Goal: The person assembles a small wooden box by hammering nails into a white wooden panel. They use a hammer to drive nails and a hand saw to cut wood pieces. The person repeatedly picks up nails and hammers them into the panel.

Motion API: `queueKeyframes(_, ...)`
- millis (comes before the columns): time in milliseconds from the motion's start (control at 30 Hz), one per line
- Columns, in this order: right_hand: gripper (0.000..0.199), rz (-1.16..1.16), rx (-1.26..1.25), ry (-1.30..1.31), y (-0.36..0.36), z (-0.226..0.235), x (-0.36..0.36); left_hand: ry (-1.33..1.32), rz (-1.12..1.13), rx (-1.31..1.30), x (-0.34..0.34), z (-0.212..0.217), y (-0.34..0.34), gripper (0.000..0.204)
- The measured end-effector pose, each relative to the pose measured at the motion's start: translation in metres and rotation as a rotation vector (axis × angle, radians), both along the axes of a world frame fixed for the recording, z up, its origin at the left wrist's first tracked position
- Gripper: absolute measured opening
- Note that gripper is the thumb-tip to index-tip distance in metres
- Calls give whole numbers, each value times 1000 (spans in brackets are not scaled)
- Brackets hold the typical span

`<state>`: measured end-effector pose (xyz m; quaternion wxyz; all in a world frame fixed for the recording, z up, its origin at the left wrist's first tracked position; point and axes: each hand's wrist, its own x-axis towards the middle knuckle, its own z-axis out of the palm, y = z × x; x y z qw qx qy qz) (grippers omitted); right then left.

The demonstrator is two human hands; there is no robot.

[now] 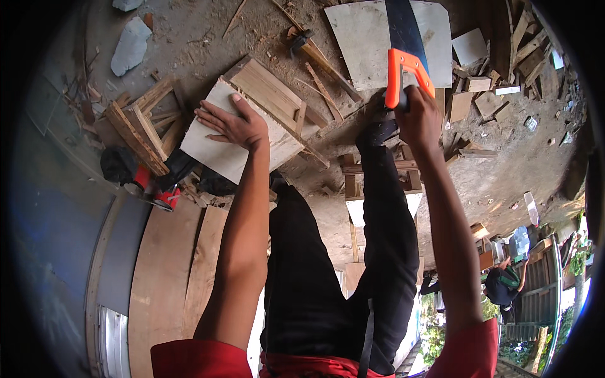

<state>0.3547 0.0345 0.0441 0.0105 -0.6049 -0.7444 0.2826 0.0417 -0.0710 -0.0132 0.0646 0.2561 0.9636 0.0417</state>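
My right hand (417,116) is wrapped round the orange handle of a handsaw (406,38). Its dark blade points away from me over a pale board (359,38) at the top of the view. My left hand (236,125) lies with fingers spread on a white-faced panel (211,148). That panel rests against a wooden frame or box (268,91) at a slant. Beyond it, a hammer (324,63) with a wooden handle lies on the dirt floor. Whether the saw's blade touches the pale board I cannot tell.
Several nailed wooden pieces (142,126) stand at the left, near red cans (167,198). Wood offcuts (485,101) are heaped at the right. A stone slab (130,47) lies far left. Another person (503,282) is at the far right. Plywood sheets (167,264) are at lower left.
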Motion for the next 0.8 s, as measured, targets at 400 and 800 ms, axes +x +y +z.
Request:
queueKeyframes(400, 30, -26, -333, 364, -42, -81, -103, -5, -18, 46, -6, -3, -6, 71)
queueKeyframes(800, 19, -339, -592, 775, -63, -42, -222, 3, -17, -6, -12, -10, -13, 70)
